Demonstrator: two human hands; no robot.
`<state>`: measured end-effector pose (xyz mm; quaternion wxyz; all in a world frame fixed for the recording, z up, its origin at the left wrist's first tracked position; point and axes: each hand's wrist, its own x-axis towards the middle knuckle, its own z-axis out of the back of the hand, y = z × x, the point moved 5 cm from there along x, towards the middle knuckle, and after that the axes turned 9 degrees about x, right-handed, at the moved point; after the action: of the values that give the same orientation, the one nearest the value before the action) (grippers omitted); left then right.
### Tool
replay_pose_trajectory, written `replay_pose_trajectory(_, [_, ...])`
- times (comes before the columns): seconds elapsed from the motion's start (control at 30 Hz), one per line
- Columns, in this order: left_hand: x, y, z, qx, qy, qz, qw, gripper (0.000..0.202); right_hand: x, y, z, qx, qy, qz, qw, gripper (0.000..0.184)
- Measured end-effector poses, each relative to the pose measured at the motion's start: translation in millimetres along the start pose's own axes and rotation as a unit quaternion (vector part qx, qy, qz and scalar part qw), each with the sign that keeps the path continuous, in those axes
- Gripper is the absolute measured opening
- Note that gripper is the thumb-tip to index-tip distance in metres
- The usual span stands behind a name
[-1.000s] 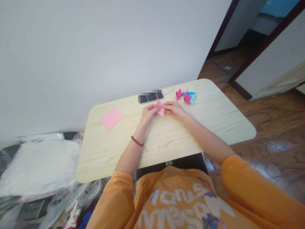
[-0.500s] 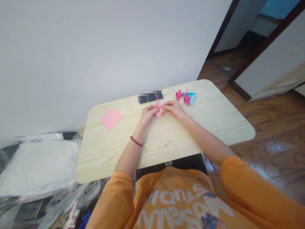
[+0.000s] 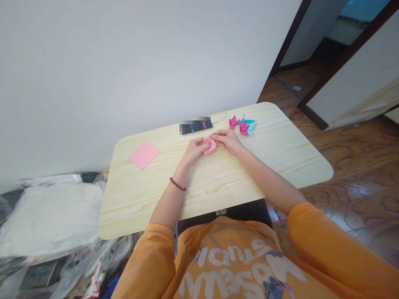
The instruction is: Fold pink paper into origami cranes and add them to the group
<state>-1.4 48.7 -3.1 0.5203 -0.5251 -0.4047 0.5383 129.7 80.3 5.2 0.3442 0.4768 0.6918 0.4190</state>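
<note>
Your left hand (image 3: 193, 151) and right hand (image 3: 227, 140) hold a folded pink paper (image 3: 210, 146) over the desk (image 3: 218, 195), near its far edge, between a phone (image 3: 195, 126) and origami cranes (image 3: 242, 126).

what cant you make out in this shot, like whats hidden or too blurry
All in the head view:
The folds of the pink origami paper: hidden by the left hand and right hand.
The phone screen: blurred out.
The blue paper crane: partly hidden by the pink paper crane.
The clear plastic bags: cut off by the bottom edge.
</note>
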Motion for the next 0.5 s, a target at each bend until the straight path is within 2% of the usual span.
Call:
replay_pose_trajectory(0.17, [2.2,2.6,-1.9,-0.014,0.011,-0.008,1.0,0.024,1.5,0.1,2.1,-0.025,-0.014,0.015,0.999,0.029])
replay_pose_trajectory(0.33, [0.4,4.3,-3.2,0.004,-0.004,0.013,1.0,0.035,2.2,-1.1,2.2,-0.032,-0.021,0.008,0.999,0.027])
replay_pose_trajectory(0.5, [-1.1,5.2,-3.7,-0.005,-0.009,0.037,0.999,0.039,1.4,-0.1,1.8,-0.019,-0.018,0.006,1.0,0.027])
